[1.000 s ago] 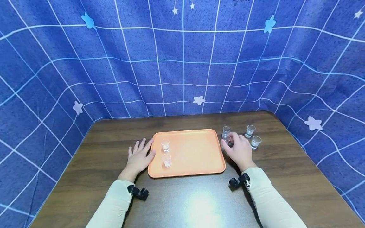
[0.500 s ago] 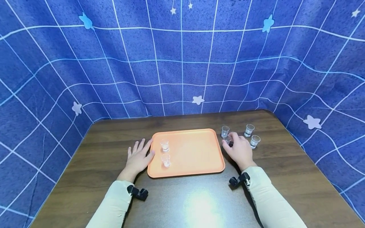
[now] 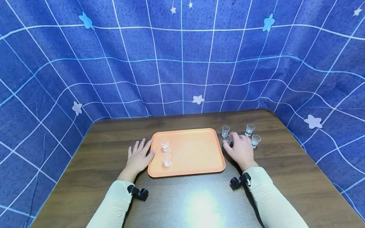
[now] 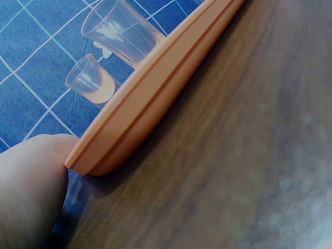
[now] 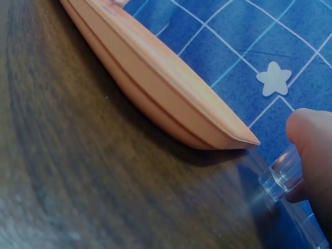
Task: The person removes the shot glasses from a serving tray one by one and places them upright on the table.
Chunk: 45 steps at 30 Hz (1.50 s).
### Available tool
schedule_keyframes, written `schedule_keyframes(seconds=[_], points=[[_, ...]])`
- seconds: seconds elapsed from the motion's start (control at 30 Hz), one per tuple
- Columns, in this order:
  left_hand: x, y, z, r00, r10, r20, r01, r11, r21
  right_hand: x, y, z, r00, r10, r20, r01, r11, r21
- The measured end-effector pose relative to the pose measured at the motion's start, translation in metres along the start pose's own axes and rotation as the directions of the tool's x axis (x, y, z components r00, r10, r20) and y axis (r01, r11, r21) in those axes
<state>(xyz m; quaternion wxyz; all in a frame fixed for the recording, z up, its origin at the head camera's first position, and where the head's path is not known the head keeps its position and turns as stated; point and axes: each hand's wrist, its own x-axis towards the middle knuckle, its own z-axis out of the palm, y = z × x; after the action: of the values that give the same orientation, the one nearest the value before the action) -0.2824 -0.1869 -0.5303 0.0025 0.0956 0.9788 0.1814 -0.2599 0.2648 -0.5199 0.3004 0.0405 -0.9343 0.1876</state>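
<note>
My left hand [image 3: 139, 160] lies flat with fingers spread at the left end of the orange tray [image 3: 196, 152]. Its thumb [image 4: 39, 166] touches the tray's rim in the left wrist view. Two clear shot glasses, a rear one [image 3: 165, 145] and a front one [image 3: 166, 160], stand upright near that end of the tray. Just beyond the tray's right edge, my right hand [image 3: 240, 150] pinches another shot glass [image 3: 228, 139] between thumb and finger. The same shot glass [image 5: 282, 174] shows partly behind the hand in the right wrist view.
Around the right hand stand more shot glasses on the wooden table [image 3: 114, 136]: one behind the pinched glass [image 3: 225, 130], one at the back right [image 3: 249, 129] and one right beside the hand [image 3: 255, 141]. A blue curtain [image 3: 182, 72] hangs beyond the table's back edge.
My right thumb and the glass it pinches have shifted slightly to the right. The left hand, the tray and the other glasses keep their places.
</note>
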Motion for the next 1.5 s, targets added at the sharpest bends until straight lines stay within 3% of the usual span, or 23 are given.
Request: schedule_keyframes(seconds=[1.5], points=[[-0.0022,0.0027,-0.0025,1.0,0.0,0.006,0.0,1.0,0.002,-0.0026,-0.0008,-0.0071,1.0,-0.028,-0.007,0.028,0.999,-0.015]])
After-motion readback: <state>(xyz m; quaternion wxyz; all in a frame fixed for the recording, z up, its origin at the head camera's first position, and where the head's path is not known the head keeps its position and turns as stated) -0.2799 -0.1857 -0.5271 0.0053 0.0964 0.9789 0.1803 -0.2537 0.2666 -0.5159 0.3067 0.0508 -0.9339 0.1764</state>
